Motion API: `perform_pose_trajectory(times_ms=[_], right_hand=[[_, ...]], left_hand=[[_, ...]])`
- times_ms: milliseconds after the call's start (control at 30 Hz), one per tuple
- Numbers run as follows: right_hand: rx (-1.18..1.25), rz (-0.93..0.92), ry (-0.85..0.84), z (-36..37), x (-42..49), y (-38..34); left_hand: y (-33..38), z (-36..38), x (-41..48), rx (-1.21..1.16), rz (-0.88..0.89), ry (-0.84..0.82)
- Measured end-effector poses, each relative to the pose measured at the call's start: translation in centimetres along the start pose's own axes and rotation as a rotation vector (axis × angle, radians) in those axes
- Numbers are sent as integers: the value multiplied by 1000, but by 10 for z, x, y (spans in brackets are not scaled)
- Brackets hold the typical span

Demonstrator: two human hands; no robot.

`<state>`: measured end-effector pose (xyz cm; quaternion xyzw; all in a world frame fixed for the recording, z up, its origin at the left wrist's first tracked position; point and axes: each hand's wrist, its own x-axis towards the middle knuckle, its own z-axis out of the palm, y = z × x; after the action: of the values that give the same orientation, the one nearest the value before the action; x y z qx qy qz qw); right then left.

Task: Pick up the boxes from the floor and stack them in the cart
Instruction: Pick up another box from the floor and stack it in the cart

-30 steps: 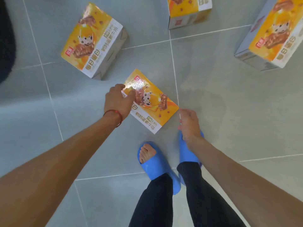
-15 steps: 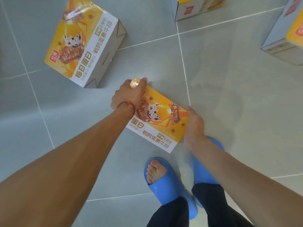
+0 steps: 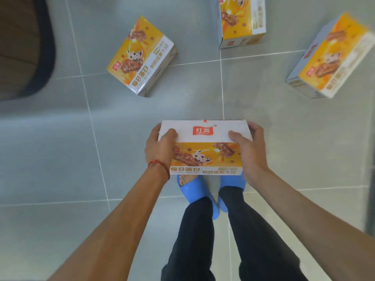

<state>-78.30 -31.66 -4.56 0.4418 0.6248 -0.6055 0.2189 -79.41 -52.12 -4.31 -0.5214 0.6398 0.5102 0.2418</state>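
Note:
I hold an orange-and-white snack box (image 3: 205, 147) in the air above my feet, its white side with a red logo facing up. My left hand (image 3: 160, 148) grips its left end, thumb on top. My right hand (image 3: 248, 148) grips its right end the same way. Three more boxes of the same kind lie on the grey tiled floor: one at upper left (image 3: 141, 56), one at the top centre (image 3: 240, 21), one at the upper right (image 3: 332, 57). No cart is recognisable in view.
A dark rounded object with a brown surface (image 3: 22, 47) fills the upper left corner. My blue slippers (image 3: 196, 192) and black trousers stand under the held box. Grey floor tiles (image 3: 50, 159) stretch left and right.
The box lay on the floor with my hands reaching its ends; now both hands have it lifted and turned level in front of me.

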Motion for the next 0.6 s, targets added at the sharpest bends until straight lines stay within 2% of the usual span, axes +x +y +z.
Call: perform_pose_trajectory(times_ms=[367, 600], right_hand=[[-250, -136, -177, -35, -171, -131], [-339, -238, -250, -46, -271, -176]], left_hand=[[52, -87, -179, -314, 33, -38], [63, -142, -269, -445, 103, -32]])
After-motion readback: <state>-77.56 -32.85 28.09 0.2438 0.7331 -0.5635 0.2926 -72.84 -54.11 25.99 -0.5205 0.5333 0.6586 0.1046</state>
